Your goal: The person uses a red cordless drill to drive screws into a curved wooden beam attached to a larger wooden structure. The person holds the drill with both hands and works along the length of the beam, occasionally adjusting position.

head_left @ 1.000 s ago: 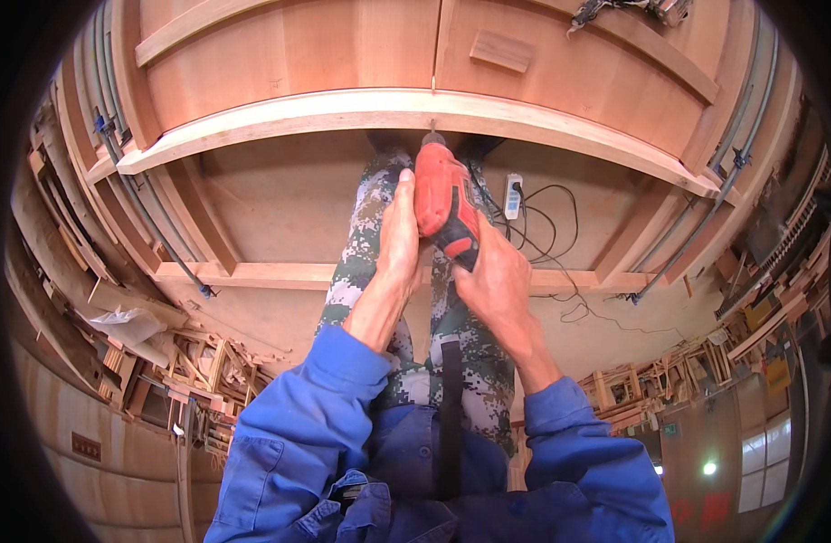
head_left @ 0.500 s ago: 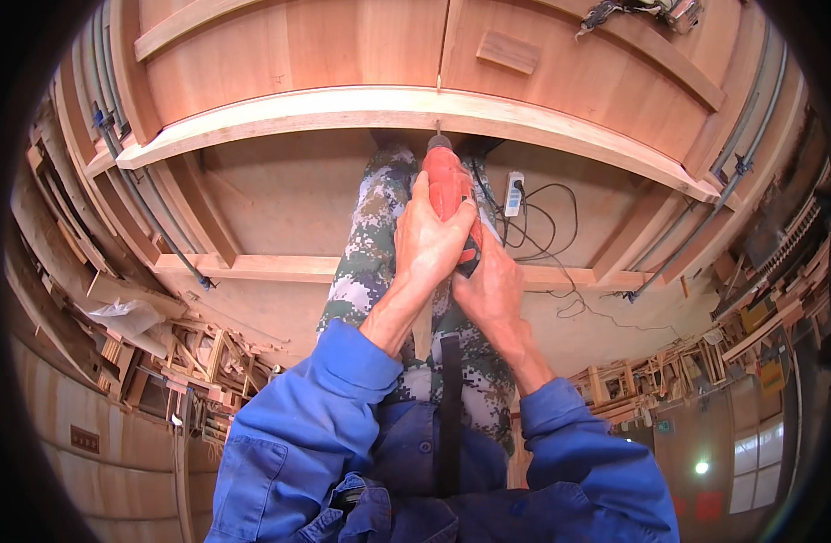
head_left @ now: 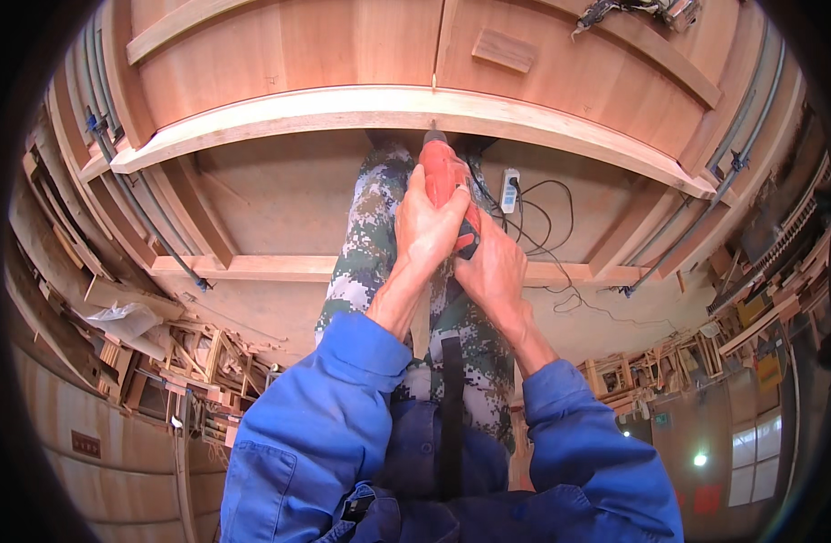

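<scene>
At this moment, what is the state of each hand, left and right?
Left hand: closed, holding the red drill.
Right hand: closed, holding the same red drill.

I can see rumpled blue sleeves [head_left: 334, 389] and a black strap [head_left: 451, 416] behind the hands [head_left: 424, 228], mottled camouflage trousers [head_left: 359, 249] beneath.

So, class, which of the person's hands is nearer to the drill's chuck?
The left hand: it is on the red drill, behind the chuck. The right hand is farther back, at the handle.
</scene>
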### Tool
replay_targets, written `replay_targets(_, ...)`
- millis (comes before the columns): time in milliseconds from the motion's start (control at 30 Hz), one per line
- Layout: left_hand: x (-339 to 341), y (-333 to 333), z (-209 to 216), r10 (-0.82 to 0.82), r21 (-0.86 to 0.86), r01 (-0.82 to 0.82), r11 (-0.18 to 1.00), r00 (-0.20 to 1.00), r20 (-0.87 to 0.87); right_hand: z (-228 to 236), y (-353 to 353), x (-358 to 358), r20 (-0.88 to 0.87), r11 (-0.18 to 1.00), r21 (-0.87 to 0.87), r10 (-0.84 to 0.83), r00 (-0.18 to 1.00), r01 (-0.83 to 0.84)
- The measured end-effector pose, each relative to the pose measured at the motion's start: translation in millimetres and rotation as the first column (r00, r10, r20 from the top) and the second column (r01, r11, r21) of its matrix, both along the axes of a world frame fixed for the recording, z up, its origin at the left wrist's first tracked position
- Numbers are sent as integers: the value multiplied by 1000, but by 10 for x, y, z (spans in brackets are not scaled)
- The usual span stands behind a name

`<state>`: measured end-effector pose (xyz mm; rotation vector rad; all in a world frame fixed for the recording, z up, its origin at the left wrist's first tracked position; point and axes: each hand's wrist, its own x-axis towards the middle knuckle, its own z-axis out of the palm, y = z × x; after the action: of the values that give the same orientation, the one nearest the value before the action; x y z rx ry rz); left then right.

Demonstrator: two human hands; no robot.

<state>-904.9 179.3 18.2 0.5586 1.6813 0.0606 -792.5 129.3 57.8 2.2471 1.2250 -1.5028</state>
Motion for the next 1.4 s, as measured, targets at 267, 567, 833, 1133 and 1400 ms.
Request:
replay_targets(267, -8, -120, -108, 71, 10, -70, 997, 997, -33, 41, 145, 45, 17, 984, -67, 168, 986, -167)
replay_targets(567, -116, -241, -288, 232, -13, -232, 973, 971, 48, 32, 265, 29, 20, 962, -61, 266, 964, -265)
replay_targets(833, -80, -250, -310, 220, -7, -220, 975, 975, 35, -6, 266, 97, -7, 960, -36, 276, 961, -276)
replay_targets(1133, -81, -181, -230, 220, -14, -219, 976, 975, 38, -7, 261, 90, -10, 964, -66, 259, 966, -259)
replay_targets(1400, -47, -184, -280, 233, -12, -233, 972, 972, 27, -17, 325, 118, -22, 965, -106, 238, 971, -239)
